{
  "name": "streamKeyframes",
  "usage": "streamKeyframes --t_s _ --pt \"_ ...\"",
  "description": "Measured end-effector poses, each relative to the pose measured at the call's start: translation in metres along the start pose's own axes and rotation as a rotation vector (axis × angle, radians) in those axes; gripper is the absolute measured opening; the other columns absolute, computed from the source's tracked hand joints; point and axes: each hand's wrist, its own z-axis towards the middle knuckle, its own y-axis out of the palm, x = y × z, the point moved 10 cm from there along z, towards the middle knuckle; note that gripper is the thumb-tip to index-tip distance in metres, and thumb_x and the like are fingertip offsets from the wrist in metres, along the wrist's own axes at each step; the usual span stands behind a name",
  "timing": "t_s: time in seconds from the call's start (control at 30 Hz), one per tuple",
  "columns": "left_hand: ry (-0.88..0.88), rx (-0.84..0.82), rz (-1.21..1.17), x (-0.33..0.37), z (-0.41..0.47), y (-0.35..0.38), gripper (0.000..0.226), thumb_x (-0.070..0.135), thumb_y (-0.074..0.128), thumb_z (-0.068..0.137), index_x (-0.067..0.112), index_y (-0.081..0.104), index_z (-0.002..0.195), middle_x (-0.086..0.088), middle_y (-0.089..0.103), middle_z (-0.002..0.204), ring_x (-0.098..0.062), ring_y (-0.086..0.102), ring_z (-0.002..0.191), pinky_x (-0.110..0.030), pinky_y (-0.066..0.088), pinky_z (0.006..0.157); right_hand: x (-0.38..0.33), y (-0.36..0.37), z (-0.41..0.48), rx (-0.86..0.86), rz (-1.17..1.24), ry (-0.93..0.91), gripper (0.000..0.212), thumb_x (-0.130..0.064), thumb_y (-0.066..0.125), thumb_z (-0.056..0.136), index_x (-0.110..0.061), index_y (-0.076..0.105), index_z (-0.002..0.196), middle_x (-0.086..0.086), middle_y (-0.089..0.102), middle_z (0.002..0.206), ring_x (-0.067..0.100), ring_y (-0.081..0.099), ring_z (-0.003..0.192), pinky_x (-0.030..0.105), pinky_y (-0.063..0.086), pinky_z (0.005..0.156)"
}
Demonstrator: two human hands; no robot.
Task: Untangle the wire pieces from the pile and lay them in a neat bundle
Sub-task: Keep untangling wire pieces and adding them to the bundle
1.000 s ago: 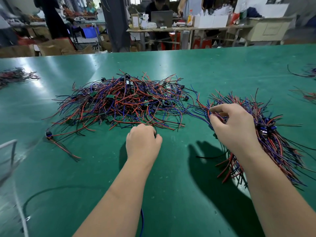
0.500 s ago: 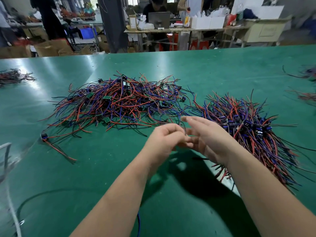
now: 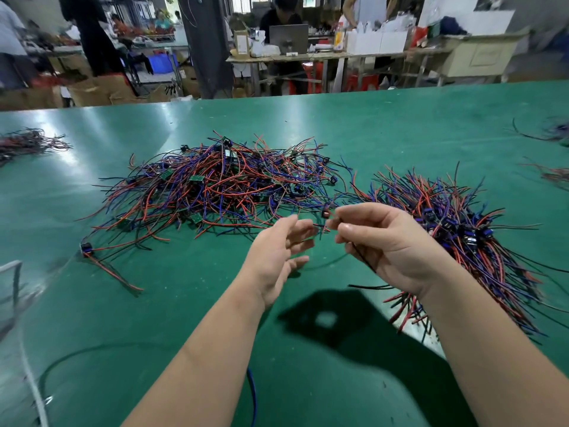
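Fingers of the right hand (image 3: 388, 241) pinch the light, floppy wire piece (image 3: 363, 259), best gripped near its stiffer connector (image 3: 325, 214) at ten o'clock; left hand (image 3: 277, 254) fingers apart.

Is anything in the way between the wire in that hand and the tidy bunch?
Nothing visible is. The right hand pinches the wire piece above the green table, and the neat bundle lies just beside that hand, on its right.

This was a factory assembly workshop: a long green work table (image 3: 400, 124) carried heaps of wire pieces (image 3: 215, 186), and beyond its far edge stood benches (image 3: 308, 57) with cartons (image 3: 101, 90), white boxes (image 3: 378, 41) and a worker (image 3: 281, 16) behind a laptop (image 3: 288, 38).
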Motion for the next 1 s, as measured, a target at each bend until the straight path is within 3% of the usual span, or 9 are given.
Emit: streamKeyframes --t_s 0.07,0.2,0.37,0.47,0.6,0.67,0.77,0.87,1.0 --pt "-0.006 -0.066 -0.119 0.001 -0.001 0.008 0.033 0.041 0.042 0.097 0.014 0.061 0.102 0.002 0.072 0.088 -0.009 0.066 0.075 -0.026 0.046 0.069 0.004 0.014 -0.003 -0.099 -0.049 0.001 0.021 0.001 0.066 0.060 -0.015 0.077 0.070 0.006 0.073 0.073 0.010 0.067 0.058 0.014 0.051 0.055" --pt "0.041 -0.131 -0.362 0.013 -0.005 0.014 0.021 0.030 0.054 0.087 0.012 0.059 0.098 -0.003 0.074 0.083 -0.010 0.069 0.069 -0.020 0.054 0.057 0.014 0.034 -0.009 -0.262 -0.105 0.038 0.022 0.004 0.066 0.061 -0.011 0.077 0.074 0.010 0.074 0.076 0.012 0.069 0.064 0.016 0.053 0.060" --pt "0.105 -0.143 -0.507 0.029 -0.008 0.006 0.027 0.025 0.063 0.072 0.019 0.064 0.098 0.001 0.073 0.083 -0.009 0.070 0.070 -0.020 0.056 0.064 0.026 0.038 -0.017 -0.378 -0.210 0.190 0.018 -0.012 0.068 0.073 -0.013 0.076 0.089 0.019 0.072 0.094 0.026 0.072 0.081 0.022 0.056 0.063" --pt "0.086 -0.145 -0.534 0.032 -0.010 0.006 0.030 0.029 0.062 0.073 0.018 0.064 0.100 0.002 0.074 0.085 -0.005 0.069 0.064 -0.018 0.056 0.059 0.020 0.025 -0.015 -0.316 -0.257 0.205 0.019 -0.026 0.068 0.076 -0.012 0.075 0.086 0.018 0.072 0.087 0.026 0.072 0.072 0.025 0.055 0.056" --pt "0.038 -0.227 -0.531 0.031 -0.015 0.018 0.029 0.030 0.059 0.075 0.012 0.068 0.096 0.001 0.075 0.089 -0.003 0.067 0.059 -0.019 0.056 0.055 0.011 -0.001 -0.002 -0.094 -0.314 0.137 0.029 -0.032 0.060 0.076 -0.007 0.072 0.085 0.015 0.068 0.075 0.019 0.063 0.055 0.020 0.047 0.047" --pt "0.001 -0.289 -0.535 0.029 -0.019 0.027 0.027 0.028 0.057 0.077 0.011 0.071 0.092 0.001 0.075 0.092 -0.003 0.067 0.058 -0.019 0.056 0.055 0.013 -0.004 0.000 -0.062 -0.333 0.122 0.026 -0.029 0.057 0.083 -0.010 0.072 0.092 0.011 0.069 0.075 0.016 0.059 0.054 0.018 0.043 0.046" --pt "-0.037 -0.359 -0.502 0.027 -0.025 0.039 0.034 0.026 0.055 0.079 0.014 0.064 0.110 0.001 0.075 0.093 -0.003 0.065 0.055 -0.018 0.056 0.054 0.011 -0.004 0.003 -0.032 -0.263 0.059 0.025 -0.028 0.057 0.082 -0.014 0.070 0.099 0.006 0.071 0.084 0.015 0.056 0.055 0.018 0.040 0.049" --pt "-0.075 -0.386 -0.457 0.021 -0.028 0.044 0.040 0.024 0.055 0.078 0.024 0.057 0.118 -0.002 0.074 0.093 -0.003 0.058 0.047 -0.017 0.052 0.047 0.002 0.000 0.004 -0.031 -0.157 -0.049 0.027 -0.028 0.062 0.076 -0.018 0.072 0.099 0.001 0.072 0.089 0.011 0.055 0.057 0.017 0.040 0.054" --pt "-0.193 -0.483 -0.528 0.009 -0.036 0.060 0.047 0.018 0.053 0.076 0.022 0.050 0.123 -0.005 0.073 0.097 -0.001 0.043 0.037 -0.012 0.042 0.035 -0.008 -0.004 0.006 0.027 -0.081 -0.131 0.021 -0.023 0.065 0.073 -0.025 0.078 0.089 -0.005 0.072 0.079 0.004 0.058 0.063 0.014 0.040 0.057"
